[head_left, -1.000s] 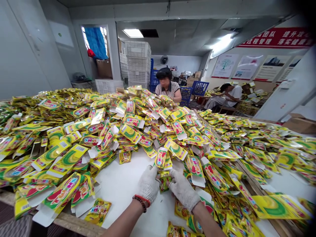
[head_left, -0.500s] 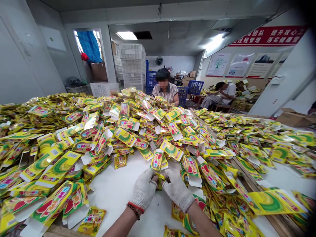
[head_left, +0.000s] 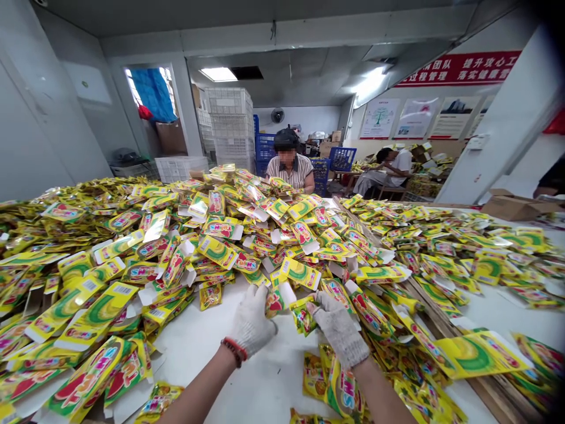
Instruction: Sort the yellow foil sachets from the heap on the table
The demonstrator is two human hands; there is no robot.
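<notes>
My left hand (head_left: 252, 323), in a white knit glove, is closed on a small yellow candy box (head_left: 274, 300). The box has a watermelon print, and its white end flap points toward my right hand. Pinched by thumb and fingers, a shiny yellow-green candy packet (head_left: 302, 317) hangs from my gloved right hand (head_left: 339, 327). A narrow gap separates packet and box, both just above the white tabletop (head_left: 247, 383). Just beyond my hands lies another yellow box (head_left: 301, 273) at the edge of the heap.
A high heap of yellow boxes (head_left: 216, 250) spreads across the table. Loose packets (head_left: 315, 374) lie near my right forearm. A wooden strip (head_left: 436, 312) runs along the right side. One person (head_left: 290, 168) sits across the heap, another (head_left: 388, 168) farther back.
My hands were close together over a small packet. Now they are apart: the left has moved onto the box, and the right has swung right with the packet. The view has shifted slightly.
</notes>
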